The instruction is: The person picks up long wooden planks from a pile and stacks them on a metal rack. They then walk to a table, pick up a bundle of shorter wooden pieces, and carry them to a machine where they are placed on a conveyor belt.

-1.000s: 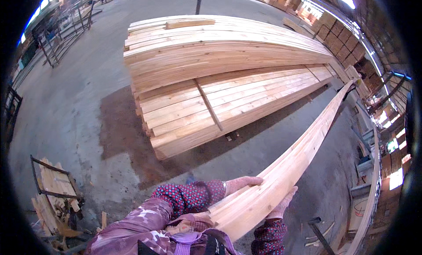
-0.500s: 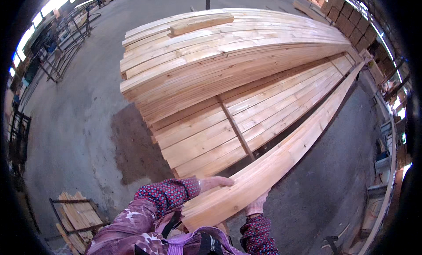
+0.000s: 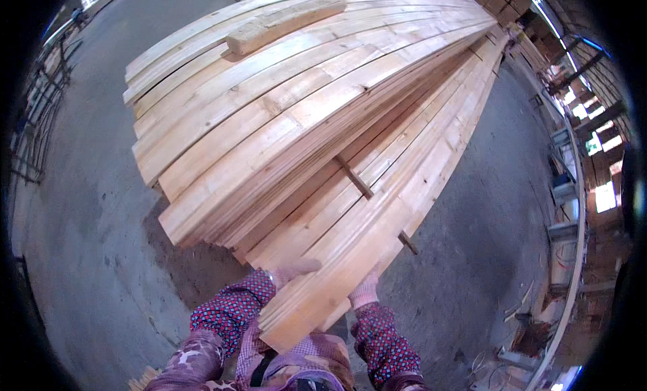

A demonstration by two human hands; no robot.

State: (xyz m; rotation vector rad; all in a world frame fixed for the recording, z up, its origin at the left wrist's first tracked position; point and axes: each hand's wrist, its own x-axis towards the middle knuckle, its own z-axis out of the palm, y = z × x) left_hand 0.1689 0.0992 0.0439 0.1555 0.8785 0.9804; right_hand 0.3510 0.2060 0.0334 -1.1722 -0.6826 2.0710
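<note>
A bundle of long pale wooden boards (image 3: 377,239), stacked flat together, stretches away from me to the far right. My left hand (image 3: 294,272), in a pale pink glove, grips its left side near the close end. My right hand (image 3: 365,291), gloved alike, holds its right side, with the fingers partly hidden by the boards. The bundle lies over the right part of the low board layer (image 3: 317,224). Dark thin cross strips (image 3: 352,177) show on that layer. To its left rises a tall board stack (image 3: 269,111).
A short thick wood block (image 3: 286,27) lies on top of the tall stack. Grey concrete floor (image 3: 87,236) spreads on both sides. Metal racks (image 3: 42,118) stand at the far left. Along the right wall run a long rail (image 3: 578,236) and machinery (image 3: 563,246).
The board bundle has moved left, from beside the low layer to over its right part, covering the gap. Both hands travelled with it. My view has turned, and the tall stack appears closer.
</note>
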